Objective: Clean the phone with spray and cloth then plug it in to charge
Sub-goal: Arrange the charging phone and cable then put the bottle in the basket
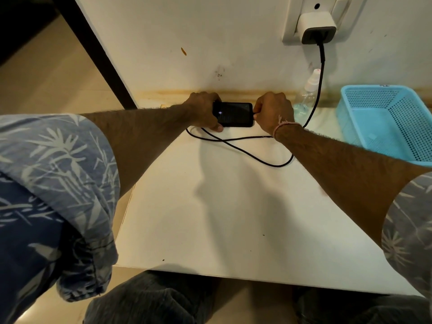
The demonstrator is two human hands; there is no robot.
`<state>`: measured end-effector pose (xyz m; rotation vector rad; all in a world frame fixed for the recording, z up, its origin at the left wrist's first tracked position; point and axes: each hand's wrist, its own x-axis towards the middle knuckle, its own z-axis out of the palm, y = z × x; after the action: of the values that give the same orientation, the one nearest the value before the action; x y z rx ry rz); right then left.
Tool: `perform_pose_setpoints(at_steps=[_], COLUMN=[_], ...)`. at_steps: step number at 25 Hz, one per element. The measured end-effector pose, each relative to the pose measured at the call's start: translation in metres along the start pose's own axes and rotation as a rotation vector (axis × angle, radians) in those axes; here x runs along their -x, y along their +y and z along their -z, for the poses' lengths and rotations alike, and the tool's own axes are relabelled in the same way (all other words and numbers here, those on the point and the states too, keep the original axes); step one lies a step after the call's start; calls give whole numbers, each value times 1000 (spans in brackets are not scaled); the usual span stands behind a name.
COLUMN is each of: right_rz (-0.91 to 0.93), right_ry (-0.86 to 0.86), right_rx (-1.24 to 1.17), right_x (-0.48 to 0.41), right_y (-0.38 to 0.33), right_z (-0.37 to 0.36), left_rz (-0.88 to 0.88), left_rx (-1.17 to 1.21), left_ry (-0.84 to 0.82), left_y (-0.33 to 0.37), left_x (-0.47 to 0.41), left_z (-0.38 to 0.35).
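A black phone (235, 114) lies flat on the white table (233, 218) close to the wall, its screen dimly lit. My left hand (203, 110) grips the phone's left end. My right hand (273, 112) pinches the cable plug at the phone's right end. The black charging cable (247, 150) loops over the table and runs up to a white charger (316, 26) in the wall socket. A clear spray bottle (306, 97) stands just right of my right hand, against the wall. No cloth shows in this view.
A light blue perforated plastic basket (385, 120) sits at the right side of the table. The wall runs along the table's far edge. A dark door frame (98, 54) slants down at the left, with tiled floor beyond.
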<state>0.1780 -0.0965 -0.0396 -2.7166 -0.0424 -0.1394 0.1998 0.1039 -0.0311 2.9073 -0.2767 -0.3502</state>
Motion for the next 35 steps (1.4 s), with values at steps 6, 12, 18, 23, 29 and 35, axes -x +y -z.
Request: perform_pose_setpoints(at_steps=[6, 12, 18, 23, 29, 35], right_rz=[10, 17, 18, 9, 11, 17], right_ry=[3, 0, 4, -2, -6, 1], right_rx=[-6, 13, 10, 4, -3, -8], right_x=[0, 0, 2, 2, 1, 2], right_y=[1, 0, -1, -1, 0, 1], right_z=[-1, -1, 0, 0, 0, 0], left_rz=[14, 20, 25, 16, 20, 33], left_rx=[32, 42, 42, 45, 69, 101], left_ry=[6, 8, 11, 16, 18, 37], left_y=[1, 2, 2, -1, -3, -3], left_x=[2, 4, 3, 3, 5, 8], left_z=[-1, -2, -3, -2, -3, -4])
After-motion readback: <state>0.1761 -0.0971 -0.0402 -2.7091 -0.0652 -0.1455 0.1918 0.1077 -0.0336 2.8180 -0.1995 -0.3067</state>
